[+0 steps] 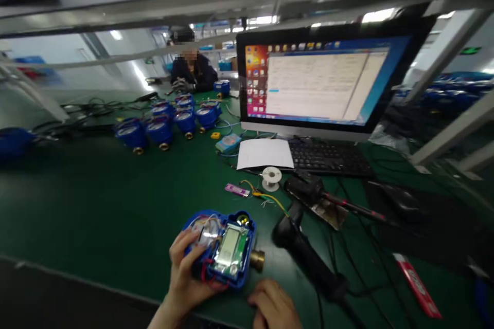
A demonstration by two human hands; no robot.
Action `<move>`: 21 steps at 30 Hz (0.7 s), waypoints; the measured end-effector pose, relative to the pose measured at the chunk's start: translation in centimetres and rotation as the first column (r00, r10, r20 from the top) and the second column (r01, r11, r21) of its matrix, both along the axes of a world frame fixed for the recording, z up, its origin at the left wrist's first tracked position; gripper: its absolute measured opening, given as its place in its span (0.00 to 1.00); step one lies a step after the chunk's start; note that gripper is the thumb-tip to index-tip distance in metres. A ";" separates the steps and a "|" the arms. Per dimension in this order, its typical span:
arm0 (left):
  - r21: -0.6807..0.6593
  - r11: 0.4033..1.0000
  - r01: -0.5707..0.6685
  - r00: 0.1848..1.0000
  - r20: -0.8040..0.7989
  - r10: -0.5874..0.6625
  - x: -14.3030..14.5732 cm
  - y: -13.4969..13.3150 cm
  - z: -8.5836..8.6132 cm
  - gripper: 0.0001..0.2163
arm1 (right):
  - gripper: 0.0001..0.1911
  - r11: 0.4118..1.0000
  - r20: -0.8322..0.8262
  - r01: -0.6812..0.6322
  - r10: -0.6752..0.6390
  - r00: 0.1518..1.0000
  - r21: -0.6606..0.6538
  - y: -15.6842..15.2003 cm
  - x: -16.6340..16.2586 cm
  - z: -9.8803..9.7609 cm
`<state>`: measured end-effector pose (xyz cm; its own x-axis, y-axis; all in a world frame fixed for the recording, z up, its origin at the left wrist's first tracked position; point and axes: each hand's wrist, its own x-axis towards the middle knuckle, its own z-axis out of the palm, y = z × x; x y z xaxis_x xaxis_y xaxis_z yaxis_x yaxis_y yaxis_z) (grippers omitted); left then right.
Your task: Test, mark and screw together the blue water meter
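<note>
On green bench, left hand point(185, 272) clamped on open blue meter housing point(222, 247), circuit board point(230, 251) inside, right hand point(273, 306) curled empty.

Both hands are bare, with no gloves, rings or watch in sight. The left hand point(185, 272) shows its fingers, wrist and a short stretch of uncovered forearm with no sleeve. The right hand point(272, 306) shows only knuckles and its back at the picture's bottom edge.

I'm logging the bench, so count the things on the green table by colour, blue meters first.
Blue meters: 9, one opened in the left hand, eight in a far cluster
White: 2, paper sheet, solder spool
Black: 2, keyboard, handheld scanner
Total: 13
</note>
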<state>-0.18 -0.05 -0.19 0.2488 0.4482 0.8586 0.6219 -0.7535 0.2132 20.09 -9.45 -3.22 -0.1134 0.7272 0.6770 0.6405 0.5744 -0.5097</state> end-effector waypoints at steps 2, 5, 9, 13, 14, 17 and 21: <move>0.000 1.000 -0.001 1.000 -0.013 0.001 0.2 -0.1 0.3 0.28 | 0.13 1.000 -0.028 0.001 -0.002 1.000 -0.020 0.0 -0.2 0.5; -0.028 1.000 0.011 1.000 -0.015 -0.011 0.4 -0.3 0.7 0.29 | 0.14 0.996 -0.007 -0.030 0.030 1.000 -0.081 -0.1 -0.1 1.6; -0.047 0.999 0.024 1.000 -0.004 -0.024 0.5 -0.5 0.9 0.29 | 0.13 0.990 0.023 -0.040 0.043 0.999 -0.137 -0.4 0.1 1.9; -0.048 0.998 0.034 0.999 -0.002 -0.034 0.5 -0.5 1.1 0.29 | 0.12 0.986 0.045 -0.029 0.037 0.998 -0.161 -0.5 0.1 1.6; -0.046 0.998 0.036 0.999 -0.004 -0.036 0.4 -0.5 1.1 0.28 | 0.12 0.986 0.050 -0.026 0.035 0.998 -0.164 -0.4 0.1 1.5; -0.057 0.997 0.044 0.999 -0.005 -0.044 0.3 -0.4 1.0 0.28 | 0.11 0.986 0.057 -0.022 0.032 0.998 -0.165 -0.4 0.1 1.4; -0.074 0.996 0.043 0.999 0.005 -0.043 0.2 -0.4 0.6 0.29 | 0.11 0.983 0.063 -0.024 0.036 0.997 -0.182 -0.5 0.1 1.5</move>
